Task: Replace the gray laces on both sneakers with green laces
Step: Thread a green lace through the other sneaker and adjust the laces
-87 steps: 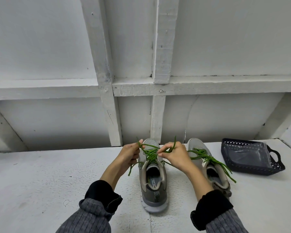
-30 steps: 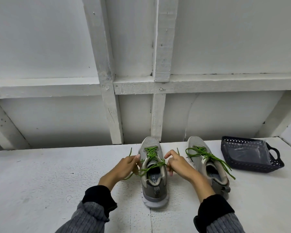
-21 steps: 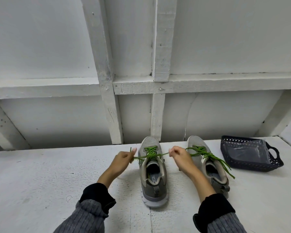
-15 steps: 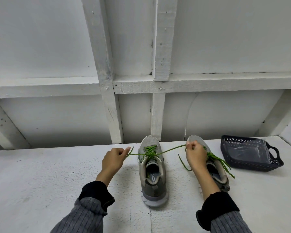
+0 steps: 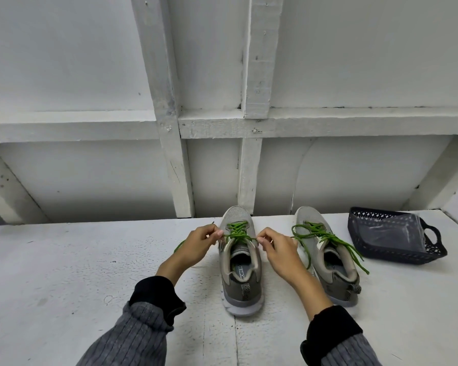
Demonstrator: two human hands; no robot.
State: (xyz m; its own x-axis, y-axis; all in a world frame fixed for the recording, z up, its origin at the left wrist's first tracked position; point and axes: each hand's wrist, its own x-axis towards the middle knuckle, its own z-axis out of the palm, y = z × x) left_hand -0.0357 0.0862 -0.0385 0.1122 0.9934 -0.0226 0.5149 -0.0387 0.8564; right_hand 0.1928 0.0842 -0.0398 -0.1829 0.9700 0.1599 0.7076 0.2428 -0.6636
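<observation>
Two grey sneakers stand side by side on the white table, toes toward the wall. The left sneaker (image 5: 240, 276) carries a green lace (image 5: 237, 231) threaded through its eyelets. My left hand (image 5: 198, 243) pinches one end of that lace at the sneaker's left side. My right hand (image 5: 276, 248) pinches the other end at its right side. Both hands sit close to the tongue. The right sneaker (image 5: 331, 270) also holds a green lace (image 5: 325, 237), with loose ends trailing over its right side.
A dark perforated basket (image 5: 397, 237) with a clear plastic bag inside lies tipped at the right, past the right sneaker. White wooden framing and a wall rise just behind the toes. The table (image 5: 64, 273) stretches wide to the left.
Half a second ago my hands were spread wide, pulling the lace ends taut outward. They have come back in beside the left sneaker's tongue, still pinching the ends.
</observation>
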